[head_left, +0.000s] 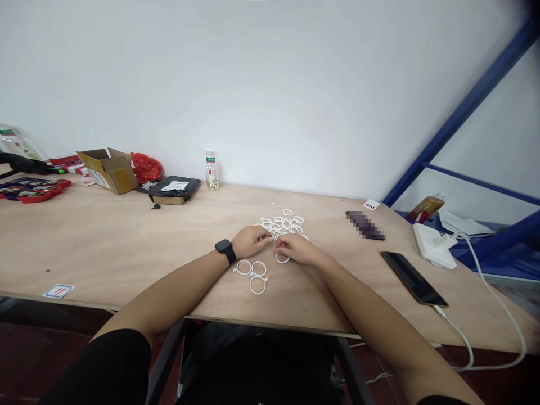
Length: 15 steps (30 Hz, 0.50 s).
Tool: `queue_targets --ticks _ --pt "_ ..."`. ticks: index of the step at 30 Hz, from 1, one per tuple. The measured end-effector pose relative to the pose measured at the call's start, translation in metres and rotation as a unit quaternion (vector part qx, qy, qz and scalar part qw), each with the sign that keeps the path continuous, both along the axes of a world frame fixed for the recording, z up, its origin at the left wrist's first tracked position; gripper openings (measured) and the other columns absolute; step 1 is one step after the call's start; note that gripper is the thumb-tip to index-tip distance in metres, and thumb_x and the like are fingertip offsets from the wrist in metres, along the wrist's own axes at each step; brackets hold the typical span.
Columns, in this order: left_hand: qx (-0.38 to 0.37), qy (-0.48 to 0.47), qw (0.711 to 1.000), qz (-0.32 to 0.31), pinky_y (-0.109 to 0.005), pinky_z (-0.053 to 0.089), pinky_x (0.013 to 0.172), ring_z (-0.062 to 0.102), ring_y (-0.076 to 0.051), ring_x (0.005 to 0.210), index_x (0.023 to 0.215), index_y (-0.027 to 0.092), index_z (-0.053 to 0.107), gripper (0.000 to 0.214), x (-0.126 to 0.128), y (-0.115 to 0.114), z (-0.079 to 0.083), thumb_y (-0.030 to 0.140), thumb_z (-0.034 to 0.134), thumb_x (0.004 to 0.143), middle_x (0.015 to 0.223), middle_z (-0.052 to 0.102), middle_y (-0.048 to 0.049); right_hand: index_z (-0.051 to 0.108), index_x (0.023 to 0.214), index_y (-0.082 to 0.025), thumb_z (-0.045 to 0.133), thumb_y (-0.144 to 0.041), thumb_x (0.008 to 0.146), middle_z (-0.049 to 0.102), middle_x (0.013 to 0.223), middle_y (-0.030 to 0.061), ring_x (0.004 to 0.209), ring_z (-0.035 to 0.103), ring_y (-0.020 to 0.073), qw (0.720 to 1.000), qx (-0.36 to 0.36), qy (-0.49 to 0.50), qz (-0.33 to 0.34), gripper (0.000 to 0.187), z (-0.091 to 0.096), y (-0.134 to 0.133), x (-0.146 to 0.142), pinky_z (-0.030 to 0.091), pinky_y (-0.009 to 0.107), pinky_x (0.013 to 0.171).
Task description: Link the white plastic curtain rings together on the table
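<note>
My right hand is closed in a pinch on a white plastic ring, which hangs below its fingertips just above or on the table. My left hand, with a black watch on the wrist, has its fingers pressed together beside the right fingertips; what they hold, if anything, is too small to make out. Right behind both hands lies a loose pile of white rings, each with a small tab. Three more white rings lie grouped on the wood nearer my body, below the left hand.
The wooden table ends close to my body. A phone on a cable and a white power strip lie at right. A bottle, a black parcel and an open cardboard box stand at back left.
</note>
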<state>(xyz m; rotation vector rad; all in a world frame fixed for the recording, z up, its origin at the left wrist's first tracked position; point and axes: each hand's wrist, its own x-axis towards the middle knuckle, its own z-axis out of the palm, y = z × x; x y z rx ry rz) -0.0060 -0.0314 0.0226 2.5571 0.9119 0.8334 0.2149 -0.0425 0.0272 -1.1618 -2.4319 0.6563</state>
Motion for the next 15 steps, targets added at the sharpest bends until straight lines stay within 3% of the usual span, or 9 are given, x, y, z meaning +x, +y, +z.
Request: queue_targets --ticks 6,15 --pt "0.023 0.031 0.999 -0.029 -0.024 0.042 0.069 0.058 -0.013 0.073 0.094 0.018 0.068 0.034 0.001 -0.001 -0.001 0.049 0.055 0.089 0.079 0.066 -0.0025 0.067 0.08 -0.019 0.062 -0.021 0.084 0.067 0.075 0.0008 0.068 0.057 0.0132 0.988 0.096 0.089 -0.084 0.007 0.0 -0.004 -0.012 0.04 0.024 0.066" --pt "0.039 0.084 0.995 -0.033 -0.024 0.041 0.07 0.059 -0.014 0.073 0.084 0.019 0.066 0.023 0.003 0.001 -0.007 0.041 0.061 0.084 0.076 0.065 -0.0011 0.068 0.085 -0.02 0.064 -0.019 0.08 0.067 0.08 0.001 0.072 0.058 0.014 0.993 0.089 0.065 -0.045 0.006 0.001 -0.008 -0.015 0.039 0.024 0.065"
